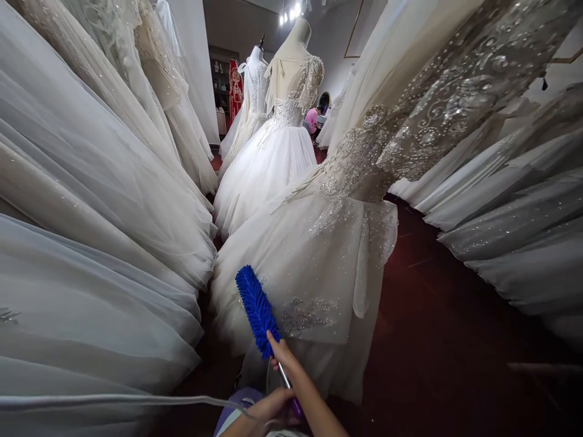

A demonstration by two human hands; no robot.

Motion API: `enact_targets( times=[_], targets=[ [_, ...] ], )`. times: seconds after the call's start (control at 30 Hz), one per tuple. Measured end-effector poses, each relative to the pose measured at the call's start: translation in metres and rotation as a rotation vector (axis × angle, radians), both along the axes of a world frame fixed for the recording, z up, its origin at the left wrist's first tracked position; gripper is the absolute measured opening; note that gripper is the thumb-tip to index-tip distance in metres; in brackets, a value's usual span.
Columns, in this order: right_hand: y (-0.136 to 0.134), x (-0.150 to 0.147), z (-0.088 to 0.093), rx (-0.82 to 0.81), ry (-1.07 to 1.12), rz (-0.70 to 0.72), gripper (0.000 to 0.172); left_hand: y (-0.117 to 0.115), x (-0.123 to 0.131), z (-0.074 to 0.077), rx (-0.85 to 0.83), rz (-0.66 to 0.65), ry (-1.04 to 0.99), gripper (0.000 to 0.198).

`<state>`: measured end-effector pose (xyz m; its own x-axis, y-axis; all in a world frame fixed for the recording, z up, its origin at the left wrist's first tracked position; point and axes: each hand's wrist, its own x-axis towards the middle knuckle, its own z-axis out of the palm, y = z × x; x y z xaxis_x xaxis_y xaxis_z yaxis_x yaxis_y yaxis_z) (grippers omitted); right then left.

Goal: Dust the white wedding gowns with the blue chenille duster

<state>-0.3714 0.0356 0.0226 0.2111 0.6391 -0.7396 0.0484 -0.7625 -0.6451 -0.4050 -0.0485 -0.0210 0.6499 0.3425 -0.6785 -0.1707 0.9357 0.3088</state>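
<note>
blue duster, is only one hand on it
No, the right hand holds the blue duster higher up and the left hand grips it lower, by the purple handle.

This looks like a bridal shop: pale gowns (132, 176) crowd the left edge of the dark red floor (423, 303), more dresses (514, 203) line its right edge, and between them a headless dress form (291, 42) wears a full-skirted gown (276, 152) with a beaded bodice. Near the floor's far edge (bright ceiling lights (291, 12) shine overhead) a red patterned garment (235, 91) shows beside shelves (220, 67).
</note>
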Motion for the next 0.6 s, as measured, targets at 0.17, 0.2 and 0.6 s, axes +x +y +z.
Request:
enact_targets(
  times=[0.17,0.2,0.6],
  targets=[
    [0.008,-0.005,0.036,0.085,0.066,0.017,0.055,0.014,-0.014,0.036,0.16,0.075,-0.093,0.049],
    [0.015,-0.001,0.047,0.155,0.076,-0.006,0.056,0.023,-0.015,0.05,0.214,0.092,-0.097,0.052],
    [0.046,0.039,0.008,0.468,-0.267,-0.074,0.058,0.045,0.016,0.011,0.238,-0.106,-0.076,0.047]
  ],
)
